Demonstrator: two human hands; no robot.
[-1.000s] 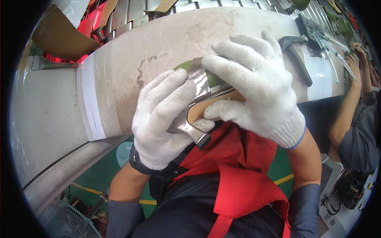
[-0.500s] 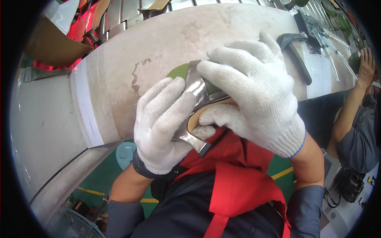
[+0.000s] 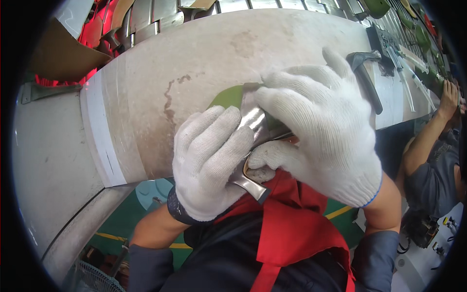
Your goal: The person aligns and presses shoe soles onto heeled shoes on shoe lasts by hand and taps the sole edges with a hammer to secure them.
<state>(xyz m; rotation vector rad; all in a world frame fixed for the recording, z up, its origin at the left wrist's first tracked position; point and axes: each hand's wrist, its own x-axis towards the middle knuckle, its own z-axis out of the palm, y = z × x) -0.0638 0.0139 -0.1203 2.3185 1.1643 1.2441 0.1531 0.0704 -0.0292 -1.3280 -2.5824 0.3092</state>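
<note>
Between my two white-gloved hands is a high-heeled shoe (image 3: 254, 117) in shiny pewter grey, with a green shoe last (image 3: 227, 98) inside it. My left hand (image 3: 209, 158) wraps round the heel end, and the slim heel (image 3: 252, 187) with its dark tip sticks out below the fingers toward my body. My right hand (image 3: 323, 124) grips the shoe from the other side, its fingers over the upper and its thumb near the underside. A little of the tan sole edge shows by the heel. The right fingers hide much of the front part.
A hammer (image 3: 366, 80) lies at the table's right, beside a dark tray (image 3: 378, 44) and slim clear tools. Metal conveyor slats (image 3: 170, 9) with more shoes run behind the pale worktable (image 3: 146, 92). At far left a tan panel (image 3: 58, 51) stands near red light. Another person's arm (image 3: 430, 131) reaches in from the right.
My right thumb now covers most of the tan sole that showed before. The shoe has turned slightly in my hands. Both hands keep their hold, and the whole view has shifted a little.
</note>
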